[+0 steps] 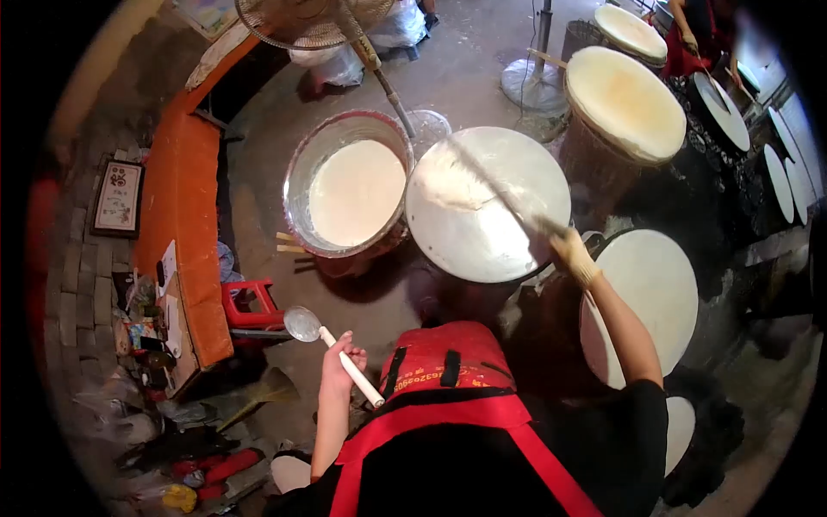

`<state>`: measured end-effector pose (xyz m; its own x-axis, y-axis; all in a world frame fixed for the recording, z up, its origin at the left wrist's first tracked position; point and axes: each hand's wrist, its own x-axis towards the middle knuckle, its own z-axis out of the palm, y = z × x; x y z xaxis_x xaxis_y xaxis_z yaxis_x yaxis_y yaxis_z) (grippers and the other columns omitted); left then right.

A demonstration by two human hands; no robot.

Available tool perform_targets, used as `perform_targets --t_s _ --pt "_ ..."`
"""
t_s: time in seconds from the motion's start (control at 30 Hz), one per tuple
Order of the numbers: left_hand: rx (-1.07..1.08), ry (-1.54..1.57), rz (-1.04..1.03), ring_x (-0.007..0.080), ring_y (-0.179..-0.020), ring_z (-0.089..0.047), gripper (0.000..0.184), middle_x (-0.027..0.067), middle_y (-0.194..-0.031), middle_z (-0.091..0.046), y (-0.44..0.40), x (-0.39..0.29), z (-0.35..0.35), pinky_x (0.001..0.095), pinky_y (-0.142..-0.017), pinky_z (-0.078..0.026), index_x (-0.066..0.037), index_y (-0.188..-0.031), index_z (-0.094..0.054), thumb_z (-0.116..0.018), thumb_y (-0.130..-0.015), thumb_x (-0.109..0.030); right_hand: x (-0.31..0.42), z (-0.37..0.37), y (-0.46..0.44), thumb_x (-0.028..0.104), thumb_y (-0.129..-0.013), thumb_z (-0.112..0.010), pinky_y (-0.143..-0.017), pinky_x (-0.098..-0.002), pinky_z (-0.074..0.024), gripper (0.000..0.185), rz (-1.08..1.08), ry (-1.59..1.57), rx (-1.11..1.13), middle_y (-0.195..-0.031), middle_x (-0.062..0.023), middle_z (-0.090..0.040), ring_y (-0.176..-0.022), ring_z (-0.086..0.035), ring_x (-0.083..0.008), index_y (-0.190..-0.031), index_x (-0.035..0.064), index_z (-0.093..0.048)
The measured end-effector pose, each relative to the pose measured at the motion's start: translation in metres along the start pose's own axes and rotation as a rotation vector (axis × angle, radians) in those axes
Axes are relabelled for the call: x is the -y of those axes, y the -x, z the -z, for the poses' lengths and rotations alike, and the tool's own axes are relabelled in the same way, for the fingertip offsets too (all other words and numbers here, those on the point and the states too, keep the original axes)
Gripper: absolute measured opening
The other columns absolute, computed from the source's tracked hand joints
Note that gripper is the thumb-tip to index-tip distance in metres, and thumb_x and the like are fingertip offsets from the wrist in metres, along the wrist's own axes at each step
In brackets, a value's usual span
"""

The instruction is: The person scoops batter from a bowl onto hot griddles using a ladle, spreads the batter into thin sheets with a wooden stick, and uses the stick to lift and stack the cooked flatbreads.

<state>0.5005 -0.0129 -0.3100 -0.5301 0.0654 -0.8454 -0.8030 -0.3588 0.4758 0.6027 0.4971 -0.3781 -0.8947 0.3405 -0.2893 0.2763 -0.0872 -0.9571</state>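
Observation:
My left hand (338, 360) is closed round the white handle of a ladle (301, 324), its bowl pointing up and left. My right hand (573, 255), in a pale glove, grips a long thin spreading stick (495, 185), blurred by motion, which reaches across a round metal griddle (530, 164). Whether the stick touches the surface I cannot tell. Pale batter (452, 181) covers part of the griddle's upper left. Left of the griddle stands a deep metal pot (295, 211) with creamy white batter (357, 194) in it.
On the right are a round pale disc (646, 302) and a drum topped with a pale sheet (626, 103). A fan (314, 17) stands at the top. An orange counter (185, 215) and a red stool (250, 302) are left. Another person (698, 34) works at upper right.

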Motion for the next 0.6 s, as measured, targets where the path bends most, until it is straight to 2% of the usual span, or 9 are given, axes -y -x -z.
perform_targets --t_s 0.03,0.07,0.13,0.2,0.27,0.4,0.47,0.53,0.6 --pt "-0.048 -0.020 0.008 0.0129 -0.060 -0.052 0.016 -0.0029 -0.059 -0.047 0.007 -0.001 -0.005 0.0299 -0.062 -0.052 -0.012 -0.096 -0.059 -0.060 -0.081 -0.008 0.016 -0.014 -0.004 0.003 -0.089 -0.045 -0.055 -0.0208 -0.0494 0.041 -0.050 -0.155 -0.080 -0.097 -0.0111 -0.065 -0.069 -0.059 -0.0108 -0.130 0.0043 -0.047" --pt "-0.079 -0.036 0.005 0.0134 -0.060 -0.052 0.017 -0.0022 -0.061 -0.049 0.016 -0.003 -0.013 0.0300 -0.063 -0.052 -0.012 -0.097 -0.059 -0.059 -0.080 -0.008 0.013 -0.018 -0.011 0.005 -0.089 -0.047 -0.054 -0.0222 -0.0480 0.042 -0.010 0.012 -0.051 -0.096 -0.0099 -0.065 -0.066 -0.057 -0.0101 -0.132 0.0061 -0.046" --pt "-0.135 -0.065 0.000 0.0143 -0.062 -0.054 0.019 -0.0009 -0.067 -0.054 0.029 -0.007 -0.024 0.0303 -0.064 -0.053 -0.013 -0.098 -0.060 -0.059 -0.080 -0.008 0.004 -0.034 0.008 0.002 -0.088 -0.042 -0.085 -0.0248 -0.0430 0.042 -0.085 -0.028 0.219 -0.111 -0.0058 -0.059 -0.095 -0.052 -0.0110 -0.129 0.0003 -0.047" --pt "-0.035 -0.070 0.031 0.0172 -0.072 -0.060 0.021 0.0025 -0.078 -0.058 0.010 -0.015 -0.009 0.0309 -0.067 -0.054 -0.012 -0.099 -0.059 -0.059 -0.079 -0.006 0.008 -0.048 0.048 -0.001 -0.084 -0.046 -0.086 -0.0228 -0.0400 0.041 0.098 0.210 0.149 -0.116 0.0002 -0.058 -0.098 -0.051 -0.0098 -0.124 0.0019 -0.054" --pt "0.017 -0.107 0.044 0.0185 -0.077 -0.061 0.021 0.0036 -0.080 -0.059 -0.002 -0.024 -0.012 0.0310 -0.069 -0.055 -0.011 -0.099 -0.059 -0.059 -0.078 -0.004 0.003 -0.046 0.082 0.008 -0.088 -0.054 -0.098 -0.0267 -0.0392 0.043 -0.212 0.143 0.209 -0.120 -0.0072 -0.058 -0.110 -0.052 -0.0154 -0.130 0.0068 -0.048" --pt "0.126 -0.142 0.115 0.0240 -0.085 -0.061 0.027 0.0095 -0.091 -0.056 -0.024 -0.048 -0.032 0.0328 -0.075 -0.055 -0.005 -0.104 -0.058 -0.058 -0.078 0.001 -0.075 -0.053 0.088 0.000 -0.084 -0.054 -0.093 -0.0258 -0.0419 0.041 0.017 -0.226 -0.229 -0.117 -0.0084 -0.060 -0.107 -0.053 -0.0137 -0.125 -0.0013 -0.051" --pt "0.212 -0.173 0.155 0.0246 -0.084 -0.060 0.028 0.0104 -0.086 -0.056 -0.040 -0.063 -0.039 0.0334 -0.078 -0.055 -0.003 -0.106 -0.058 -0.058 -0.079 0.002 -0.026 -0.081 0.099 -0.001 -0.084 -0.048 -0.090 -0.0255 -0.0429 0.042 -0.083 -0.121 -0.307 -0.115 -0.0090 -0.060 -0.103 -0.055 -0.0146 -0.126 -0.0022 -0.049" --pt "0.279 -0.252 0.176 0.0219 -0.083 -0.060 0.028 0.0095 -0.084 -0.056 -0.053 -0.080 -0.043 0.0328 -0.078 -0.055 -0.003 -0.106 -0.058 -0.057 -0.079 0.002 -0.040 -0.097 0.121 0.009 -0.087 -0.052 -0.087 -0.0242 -0.0426 0.043 -0.087 0.072 -0.117 -0.115 -0.0079 -0.059 -0.098 -0.055 -0.0152 -0.128 -0.0017 -0.047" --pt "0.358 -0.348 0.164 0.0194 -0.082 -0.060 0.028 0.0082 -0.084 -0.057 -0.081 -0.101 -0.037 0.0321 -0.079 -0.055 -0.004 -0.106 -0.059 -0.057 -0.079 0.002 -0.043 -0.132 0.157 0.009 -0.085 -0.052 -0.091 -0.0247 -0.0411 0.047 -0.194 -0.106 -0.109 -0.119 -0.0098 -0.058 -0.105 -0.054 -0.0156 -0.129 -0.0039 -0.045"
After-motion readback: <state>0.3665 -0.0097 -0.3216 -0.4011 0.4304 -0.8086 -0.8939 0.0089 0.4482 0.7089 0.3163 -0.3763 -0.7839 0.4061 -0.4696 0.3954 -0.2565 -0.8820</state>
